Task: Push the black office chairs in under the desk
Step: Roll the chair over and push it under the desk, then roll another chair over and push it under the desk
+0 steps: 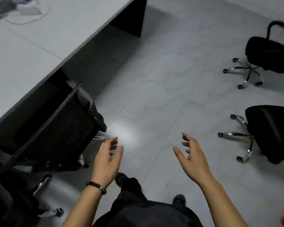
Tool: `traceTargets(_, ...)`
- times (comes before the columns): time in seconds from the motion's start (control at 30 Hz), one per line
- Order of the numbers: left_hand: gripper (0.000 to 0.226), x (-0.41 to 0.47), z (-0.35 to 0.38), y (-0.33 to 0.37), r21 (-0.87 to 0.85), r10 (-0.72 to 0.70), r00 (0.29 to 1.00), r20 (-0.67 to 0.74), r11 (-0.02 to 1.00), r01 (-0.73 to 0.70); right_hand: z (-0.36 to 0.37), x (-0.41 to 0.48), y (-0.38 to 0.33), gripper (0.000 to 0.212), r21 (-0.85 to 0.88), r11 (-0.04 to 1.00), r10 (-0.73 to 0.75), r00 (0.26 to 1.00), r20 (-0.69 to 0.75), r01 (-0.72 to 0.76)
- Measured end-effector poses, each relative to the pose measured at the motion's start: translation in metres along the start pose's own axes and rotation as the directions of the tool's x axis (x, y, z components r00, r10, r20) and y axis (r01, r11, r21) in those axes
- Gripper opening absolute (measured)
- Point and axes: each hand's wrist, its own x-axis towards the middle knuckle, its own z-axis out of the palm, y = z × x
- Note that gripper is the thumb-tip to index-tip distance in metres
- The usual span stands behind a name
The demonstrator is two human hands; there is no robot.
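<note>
Black office chairs stand in several places on a pale tiled floor (154, 79). One chair (61, 128) at the left is tucked partly under the edge of a long grey desk (31, 51), its mesh back facing the person. Another chair (11, 202) sits at the lower left corner, mostly cut off by the frame. Two more chairs stand well apart from the desk at the right: the far chair (269, 53) near the top and the near chair (272, 133) lower down, both on chrome star bases. The person's left hand (107, 158), with a beaded bracelet (97, 186) on the wrist, and right hand (192, 154) hover over bare floor, fingers spread and loose, gripping nothing
</note>
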Motion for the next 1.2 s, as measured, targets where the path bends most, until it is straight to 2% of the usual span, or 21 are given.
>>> traceTargets(0.17,0.03,-0.038,0.106,0.061,0.032,0.149,0.978,0.143,0.987,-0.155,-0.084,-0.057,0.091,0.061,0.082,0.994,0.086,0.981,-0.172,-0.072)
traceTargets(0.37,0.039,-0.142,0.292,0.119,0.027,0.24,0.92,0.309,0.965,-0.261,-0.198,-0.151,0.249,0.065,0.162,0.964,0.252,0.921,-0.296,-0.211)
traceTargets(0.53,0.049,-0.219,0.416,0.189,0.022,0.359,0.772,0.525,0.901,-0.433,-0.301,-0.213,0.337,0.066,0.254,0.924,0.373,0.811,-0.451,-0.284)
traceTargets(0.7,0.048,-0.25,0.512,0.256,-0.008,0.446,0.661,0.604,0.832,-0.554,-0.374,-0.233,0.393,0.062,0.365,0.896,0.428,0.712,-0.557,-0.253)
traceTargets(0.8,0.049,-0.252,0.577,0.275,0.0,0.448,0.614,0.65,0.808,-0.589,-0.404,-0.222,0.44,0.062,0.393,0.886,0.448,0.676,-0.585,-0.246)
traceTargets(1.0,0.054,-0.241,0.722,0.3,0.072,0.384,0.609,0.693,0.805,-0.589,-0.48,-0.174,0.547,0.062,0.407,0.855,0.508,0.671,-0.54,-0.321)
traceTargets(1.2,0.053,-0.225,0.86,0.397,0.116,0.431,0.632,0.644,0.761,-0.638,-0.626,-0.107,0.618,0.061,0.299,0.889,0.456,0.74,-0.495,-0.347)
